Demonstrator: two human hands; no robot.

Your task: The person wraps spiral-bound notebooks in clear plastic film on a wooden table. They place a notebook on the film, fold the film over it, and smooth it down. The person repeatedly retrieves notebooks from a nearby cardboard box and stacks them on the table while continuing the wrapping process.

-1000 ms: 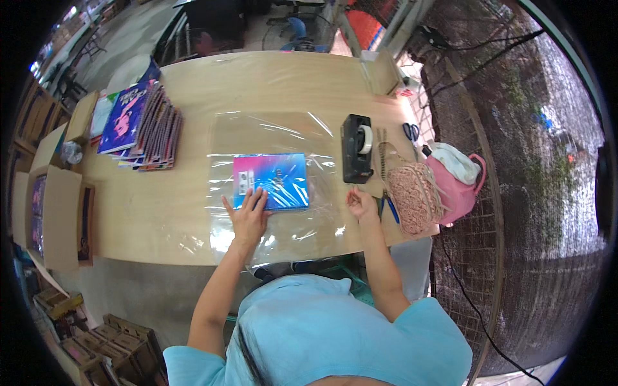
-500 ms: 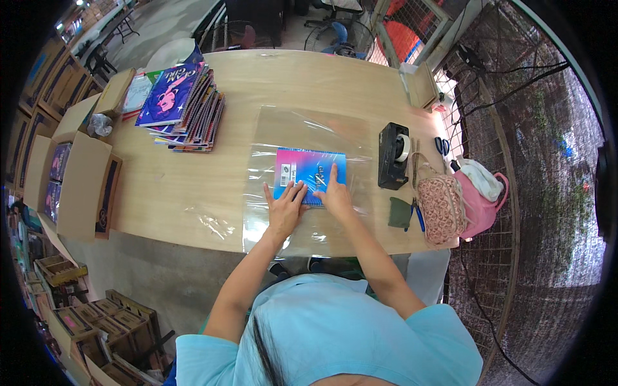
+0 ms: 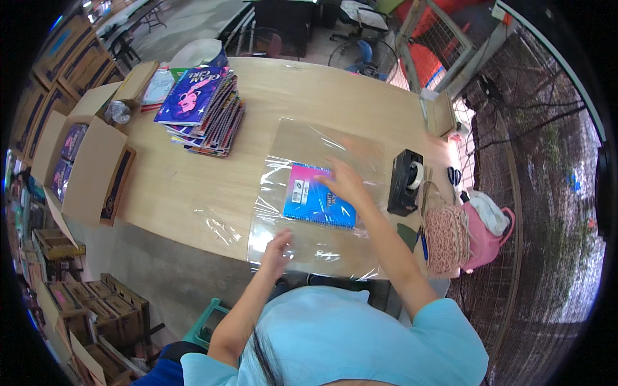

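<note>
A: Head view, hands. What do I read off the fingers?

B: From my remote seat I see the left hand (image 3: pixel 278 248) spread flat, fingers loosely apart, pressing the near edge of the clear plastic sheet (image 3: pixel 322 193) and grasping nothing. The right hand (image 3: pixel 344 182) lies palm down on the blue and pink spiral notebook (image 3: pixel 315 202), fingers extended and slightly parted; it grips nothing either.

A: Where is the notebook?

B: On the sheet, near the table's front edge, between the 2 hands and just left of the black tape dispenser (image 3: pixel 405 182).

A: Surface and room?

B: A pale wooden table (image 3: pixel 187 193), long and smooth. At its far left stands 1 stack of notebooks (image 3: pixel 203 109); open cardboard boxes (image 3: pixel 84 161) abut the left end. At the right edge I note a woven pink pouch (image 3: pixel 445 238) beside a pink bag (image 3: pixel 489 228), with a wire fence (image 3: pixel 521 148) beyond.

A: Materials?

B: The sheet is glossy, creased and transparent; the notebook cover is slick and rectangular; the pouch is coarse-knit.
</note>
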